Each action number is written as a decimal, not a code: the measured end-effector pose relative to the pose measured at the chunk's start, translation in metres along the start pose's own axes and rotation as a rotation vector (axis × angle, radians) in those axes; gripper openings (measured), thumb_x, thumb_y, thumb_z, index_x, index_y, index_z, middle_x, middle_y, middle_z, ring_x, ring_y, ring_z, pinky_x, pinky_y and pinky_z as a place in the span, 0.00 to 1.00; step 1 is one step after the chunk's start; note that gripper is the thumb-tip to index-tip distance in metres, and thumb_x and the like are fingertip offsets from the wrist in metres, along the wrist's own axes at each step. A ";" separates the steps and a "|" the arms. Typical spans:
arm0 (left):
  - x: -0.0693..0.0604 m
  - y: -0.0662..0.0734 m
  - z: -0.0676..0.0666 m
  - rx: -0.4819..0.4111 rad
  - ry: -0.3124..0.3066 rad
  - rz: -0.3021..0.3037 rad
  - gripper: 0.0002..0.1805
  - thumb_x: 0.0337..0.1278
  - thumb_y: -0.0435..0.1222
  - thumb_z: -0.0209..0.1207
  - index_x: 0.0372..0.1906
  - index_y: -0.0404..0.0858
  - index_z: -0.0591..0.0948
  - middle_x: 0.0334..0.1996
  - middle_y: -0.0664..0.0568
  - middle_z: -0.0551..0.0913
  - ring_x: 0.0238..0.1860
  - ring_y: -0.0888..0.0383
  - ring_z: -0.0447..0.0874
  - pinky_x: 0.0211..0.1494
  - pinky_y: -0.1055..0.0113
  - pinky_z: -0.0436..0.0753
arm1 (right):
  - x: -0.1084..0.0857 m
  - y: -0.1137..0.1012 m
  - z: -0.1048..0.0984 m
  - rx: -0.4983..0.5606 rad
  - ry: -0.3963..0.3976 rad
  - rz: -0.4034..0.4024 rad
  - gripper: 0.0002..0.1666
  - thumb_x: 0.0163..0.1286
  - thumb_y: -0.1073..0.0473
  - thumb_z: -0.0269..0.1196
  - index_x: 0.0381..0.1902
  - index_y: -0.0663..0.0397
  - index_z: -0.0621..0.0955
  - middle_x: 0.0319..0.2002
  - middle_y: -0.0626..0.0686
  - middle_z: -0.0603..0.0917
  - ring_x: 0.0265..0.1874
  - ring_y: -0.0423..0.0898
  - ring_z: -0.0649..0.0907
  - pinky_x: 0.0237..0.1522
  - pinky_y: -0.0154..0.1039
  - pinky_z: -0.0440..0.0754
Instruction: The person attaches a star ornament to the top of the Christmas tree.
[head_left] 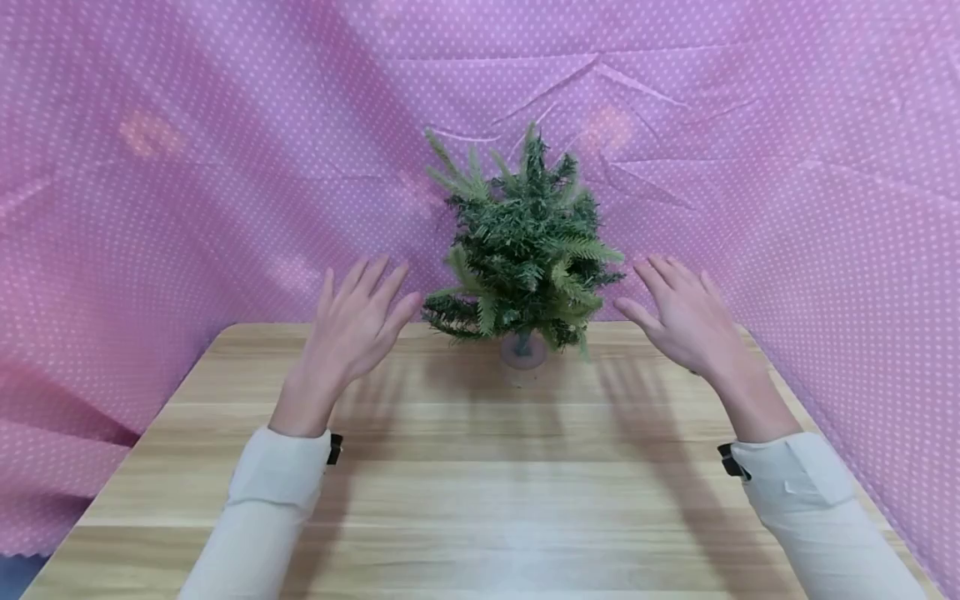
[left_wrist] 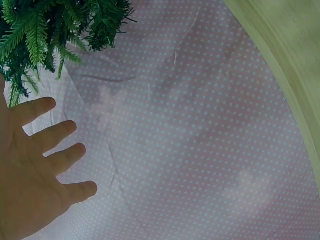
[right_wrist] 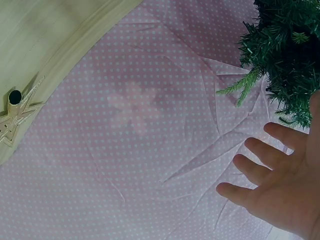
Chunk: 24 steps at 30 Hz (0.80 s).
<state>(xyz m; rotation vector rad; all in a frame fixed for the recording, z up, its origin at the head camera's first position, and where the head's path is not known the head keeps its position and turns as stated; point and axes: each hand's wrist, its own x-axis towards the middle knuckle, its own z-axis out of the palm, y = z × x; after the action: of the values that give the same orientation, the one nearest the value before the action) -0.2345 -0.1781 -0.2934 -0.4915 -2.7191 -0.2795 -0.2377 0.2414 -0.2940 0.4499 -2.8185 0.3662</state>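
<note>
A small artificial green tree stands upright on a round, pale base near the table's far edge. To its left my left hand is held over the table, fingers spread, a small gap from the branches. On the other side my right hand is spread likewise, its fingertips close to the branches; contact is not visible. Both hands are empty. The left wrist view shows the left palm below the branches; the right wrist view shows the right palm beside the tree.
The wooden table extends toward me. Pink dotted cloth hangs behind it and at both sides. In the right wrist view a glittery star-shaped piece with a short tube lies near the table's edge; in the head view it is mostly hidden.
</note>
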 end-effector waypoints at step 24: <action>0.023 0.013 -0.010 -0.188 0.191 0.165 0.33 0.79 0.56 0.39 0.74 0.40 0.70 0.74 0.43 0.67 0.75 0.43 0.61 0.77 0.44 0.56 | -0.004 0.021 0.009 0.013 0.047 0.011 0.42 0.78 0.36 0.53 0.73 0.65 0.68 0.72 0.68 0.66 0.70 0.70 0.65 0.69 0.69 0.59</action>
<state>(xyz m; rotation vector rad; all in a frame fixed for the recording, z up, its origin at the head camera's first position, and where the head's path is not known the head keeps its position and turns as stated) -0.2464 -0.1618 -0.2735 -0.6999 -2.4620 -0.5123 -0.2431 0.2591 -0.3074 0.4228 -2.7753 0.3921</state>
